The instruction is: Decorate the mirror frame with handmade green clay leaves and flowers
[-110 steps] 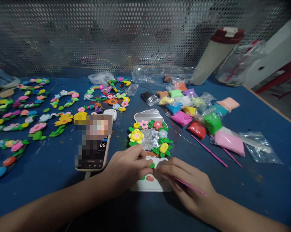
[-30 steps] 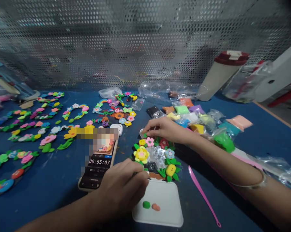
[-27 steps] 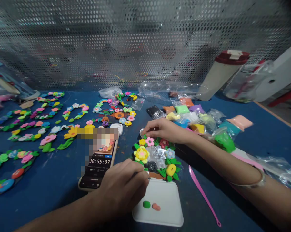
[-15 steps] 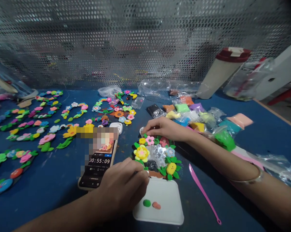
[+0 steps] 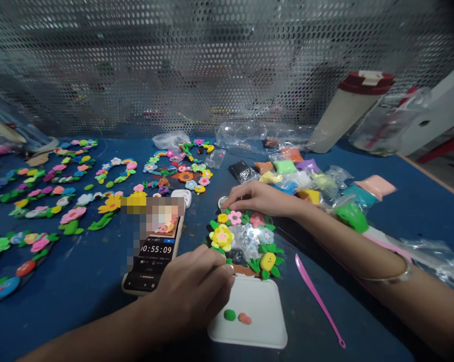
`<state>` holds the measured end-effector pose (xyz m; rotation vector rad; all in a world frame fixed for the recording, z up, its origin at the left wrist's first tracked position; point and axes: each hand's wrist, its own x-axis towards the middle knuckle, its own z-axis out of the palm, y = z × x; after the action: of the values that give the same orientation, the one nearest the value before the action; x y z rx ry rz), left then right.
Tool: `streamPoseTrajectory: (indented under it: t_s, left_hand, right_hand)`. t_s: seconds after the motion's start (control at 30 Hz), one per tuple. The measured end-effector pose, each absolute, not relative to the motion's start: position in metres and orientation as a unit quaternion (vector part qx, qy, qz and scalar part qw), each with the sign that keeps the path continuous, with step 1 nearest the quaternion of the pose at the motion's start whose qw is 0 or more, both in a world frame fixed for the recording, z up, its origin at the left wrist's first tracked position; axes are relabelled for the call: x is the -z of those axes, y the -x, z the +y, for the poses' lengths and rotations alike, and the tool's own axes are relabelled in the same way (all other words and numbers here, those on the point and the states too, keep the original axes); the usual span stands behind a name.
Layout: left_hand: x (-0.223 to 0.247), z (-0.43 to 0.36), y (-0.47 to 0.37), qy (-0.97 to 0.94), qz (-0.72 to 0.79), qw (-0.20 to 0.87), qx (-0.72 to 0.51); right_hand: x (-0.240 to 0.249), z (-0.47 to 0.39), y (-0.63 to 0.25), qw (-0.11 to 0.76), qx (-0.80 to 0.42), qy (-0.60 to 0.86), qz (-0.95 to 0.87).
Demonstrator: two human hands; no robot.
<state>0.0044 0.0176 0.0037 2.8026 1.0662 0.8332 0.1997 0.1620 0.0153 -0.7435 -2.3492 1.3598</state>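
Head view shows us both of our bare hands working at a small mirror frame (image 5: 245,236) trimmed with clay flowers, lying flat on the blue table (image 5: 79,281) in front of us. Our right hand (image 5: 259,198) reaches across to the frame's far top edge, fingers (image 5: 230,203) bunched together and pressing on a green bit of clay there; whether they pinch anything we cannot tell. Our left hand (image 5: 193,289) rests at the frame's near left corner, fingers curled closed, fingertips touching its lower edge. Just below the frame lies a white tray (image 5: 265,322) with a green and an orange clay blob. A pink tool (image 5: 317,299) lies loose on the table to the right, a phone (image 5: 153,254) just left of our left hand, and bags of coloured clay (image 5: 306,178) beyond.
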Motion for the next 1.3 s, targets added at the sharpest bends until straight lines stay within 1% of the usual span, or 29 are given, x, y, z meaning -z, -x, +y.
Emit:
streamPoseTrajectory:
  t_s: [0.13, 0.33, 0.57, 0.73, 0.97, 1.3]
  left_hand:
    - [-0.003, 0.018, -0.005, -0.907, 0.333, -0.001, -0.257]
    - [0.0, 0.016, -0.003, -0.934, 0.27, -0.052, -0.229]
    - [0.0, 0.019, -0.007, -0.923, 0.297, -0.103, -0.221]
    - [0.004, 0.02, -0.009, -0.921, 0.304, -0.112, -0.216]
    - [0.007, 0.02, -0.011, -0.924, 0.313, -0.105, -0.19]
    - [0.007, 0.019, -0.009, -0.934, 0.309, -0.091, -0.153]
  right_hand:
    - [-0.015, 0.161, -0.2, 0.159, -0.486, 0.264, -0.818]
    - [-0.016, 0.159, -0.198, 0.162, -0.489, 0.279, -0.81]
    - [-0.016, 0.159, -0.2, 0.157, -0.495, 0.286, -0.806]
    - [-0.015, 0.158, -0.199, 0.16, -0.503, 0.293, -0.797]
    - [-0.012, 0.157, -0.199, 0.19, -0.526, 0.311, -0.769]
    - [-0.008, 0.161, -0.2, 0.178, -0.567, 0.326, -0.735]
